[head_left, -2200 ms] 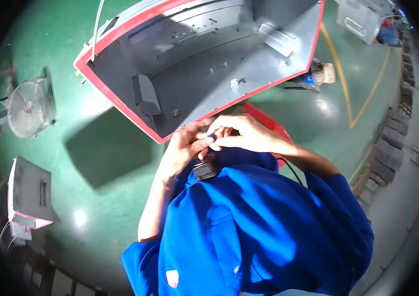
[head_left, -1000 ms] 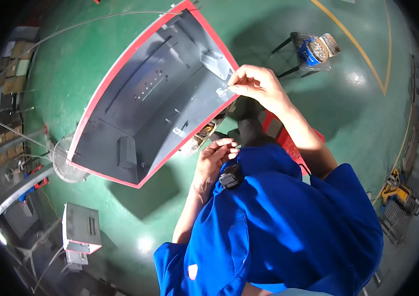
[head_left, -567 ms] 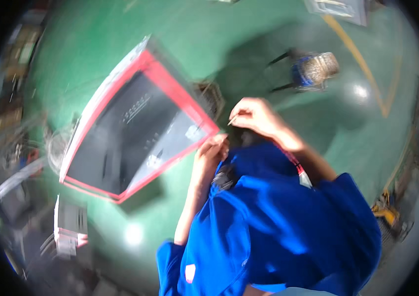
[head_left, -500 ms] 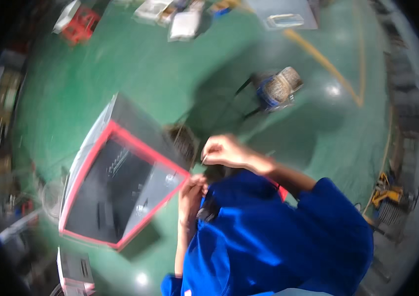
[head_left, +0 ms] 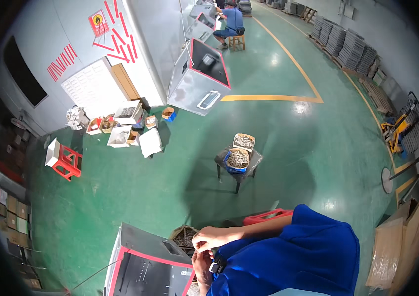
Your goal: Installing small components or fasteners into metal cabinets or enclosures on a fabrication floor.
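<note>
Floor [head_left: 135,202] below; left hand [head_left: 201,266] and right hand [head_left: 208,239] curled, contents unclear; bumping the adjacent cabinet [head_left: 145,240] could cause drops.

So the outfit's pretty simple: a loose, bright blue shirt [head_left: 278,261], plain cloth with soft folds and creases. The right sleeve [head_left: 325,239] is short and wide, same blue, stopping around the elbow. Right hand [head_left: 210,239] and left hand [head_left: 201,266] are bare. There's also a small dark gadget [head_left: 215,267] with a pale face near the left wrist, can't tell if it's strapped or clipped on.
</note>
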A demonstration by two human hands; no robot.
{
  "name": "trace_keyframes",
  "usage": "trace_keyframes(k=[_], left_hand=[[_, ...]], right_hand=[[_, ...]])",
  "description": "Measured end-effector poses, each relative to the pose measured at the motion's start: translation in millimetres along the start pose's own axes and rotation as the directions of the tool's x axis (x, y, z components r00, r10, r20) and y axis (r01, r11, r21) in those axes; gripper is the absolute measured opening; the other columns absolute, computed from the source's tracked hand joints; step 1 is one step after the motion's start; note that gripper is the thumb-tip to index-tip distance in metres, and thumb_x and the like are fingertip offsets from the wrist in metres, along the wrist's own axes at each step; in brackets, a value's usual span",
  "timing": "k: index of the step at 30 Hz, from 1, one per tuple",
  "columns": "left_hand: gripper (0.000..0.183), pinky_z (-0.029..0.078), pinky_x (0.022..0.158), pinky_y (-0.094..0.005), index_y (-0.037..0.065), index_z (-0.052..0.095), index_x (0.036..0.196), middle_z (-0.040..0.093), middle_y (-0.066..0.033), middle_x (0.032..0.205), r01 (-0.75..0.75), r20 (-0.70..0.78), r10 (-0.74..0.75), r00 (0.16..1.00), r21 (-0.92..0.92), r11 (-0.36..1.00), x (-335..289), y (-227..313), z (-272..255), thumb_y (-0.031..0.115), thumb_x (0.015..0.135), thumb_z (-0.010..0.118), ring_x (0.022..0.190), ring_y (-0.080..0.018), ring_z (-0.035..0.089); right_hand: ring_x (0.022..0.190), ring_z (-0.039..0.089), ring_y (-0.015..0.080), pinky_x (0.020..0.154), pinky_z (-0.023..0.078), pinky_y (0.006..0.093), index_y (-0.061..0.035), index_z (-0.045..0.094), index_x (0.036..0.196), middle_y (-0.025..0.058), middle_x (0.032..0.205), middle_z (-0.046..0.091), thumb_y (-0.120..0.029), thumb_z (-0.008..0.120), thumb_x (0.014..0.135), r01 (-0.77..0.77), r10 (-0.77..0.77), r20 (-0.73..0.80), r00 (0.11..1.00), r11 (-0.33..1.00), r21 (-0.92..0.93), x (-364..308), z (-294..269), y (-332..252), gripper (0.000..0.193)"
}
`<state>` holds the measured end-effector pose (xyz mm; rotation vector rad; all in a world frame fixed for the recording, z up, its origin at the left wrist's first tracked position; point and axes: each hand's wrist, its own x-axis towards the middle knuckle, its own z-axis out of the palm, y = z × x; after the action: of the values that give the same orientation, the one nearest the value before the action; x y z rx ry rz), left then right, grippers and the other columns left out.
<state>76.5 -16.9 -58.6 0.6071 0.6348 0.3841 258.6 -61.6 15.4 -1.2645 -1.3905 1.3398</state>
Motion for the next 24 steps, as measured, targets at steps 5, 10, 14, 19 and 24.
trace_keyframes(k=[5, 10, 14, 19, 24], left_hand=[[0.033, 0.047, 0.06, -0.0282, -0.003, 0.055, 0.111, 0.063, -0.0094, 0.091, 0.068, 0.008, -0.069, 0.998, 0.056, 0.996, -10, 2, 8, 0.025, 0.097, 0.046, 0.069, -0.0166, 0.058], [0.03, 0.046, 0.061, -0.026, 0.0, 0.058, 0.105, 0.063, -0.0058, 0.086, 0.068, 0.046, -0.07, 0.996, 0.042, 0.997, -22, 0, 9, 0.027, 0.097, 0.046, 0.069, -0.014, 0.058], [0.027, 0.045, 0.058, -0.0256, 0.002, 0.058, 0.095, 0.063, -0.0061, 0.08, 0.095, 0.064, -0.101, 0.993, 0.092, 0.991, -27, -3, 17, 0.026, 0.097, 0.048, 0.067, -0.0138, 0.059], [0.018, 0.047, 0.056, -0.0262, 0.002, 0.055, 0.095, 0.064, -0.0088, 0.08, 0.122, 0.129, -0.131, 0.983, 0.078, 0.989, -26, -14, 3, 0.019, 0.095, 0.051, 0.064, -0.0158, 0.061], [0.018, 0.046, 0.056, -0.0252, 0.003, 0.056, 0.095, 0.064, -0.0086, 0.08, 0.056, 0.088, -0.066, 0.994, 0.111, 0.992, -26, -4, -2, 0.02, 0.094, 0.054, 0.063, -0.0147, 0.059]], right_hand=[[0.064, 0.064, 0.0193, 0.059, 0.052, 0.0321, 0.0021, 0.057, 0.084, 0.0109, 0.078, 0.06, -0.007, 0.06, 0.081, 0.011, -0.014, -0.049, 0.999, 0.998, -0.055, -20, 15, 4, 0.01], [0.071, 0.063, 0.0226, 0.064, 0.05, 0.0331, -0.001, 0.058, 0.086, 0.0101, 0.082, 0.058, -0.012, 0.059, 0.083, 0.035, -0.102, -0.196, 0.975, 0.947, -0.319, -38, 34, 1, 0.011], [0.071, 0.059, 0.0288, 0.063, 0.047, 0.0379, -0.005, 0.057, 0.083, 0.0102, 0.078, 0.056, -0.014, 0.063, 0.076, -0.043, -0.147, -0.37, 0.917, 0.887, -0.459, -51, 50, 12, 0.013], [0.067, 0.058, 0.0294, 0.059, 0.046, 0.0382, -0.0057, 0.055, 0.077, 0.0095, 0.074, 0.056, -0.012, 0.064, 0.073, -0.026, -0.232, -0.435, 0.87, 0.86, -0.51, -60, 62, 25, 0.012], [0.067, 0.059, 0.0286, 0.059, 0.047, 0.0361, -0.0037, 0.058, 0.079, 0.01, 0.074, 0.057, -0.01, 0.064, 0.076, 0.009, -0.204, -0.419, 0.885, 0.906, -0.423, -49, 56, 21, 0.009]])
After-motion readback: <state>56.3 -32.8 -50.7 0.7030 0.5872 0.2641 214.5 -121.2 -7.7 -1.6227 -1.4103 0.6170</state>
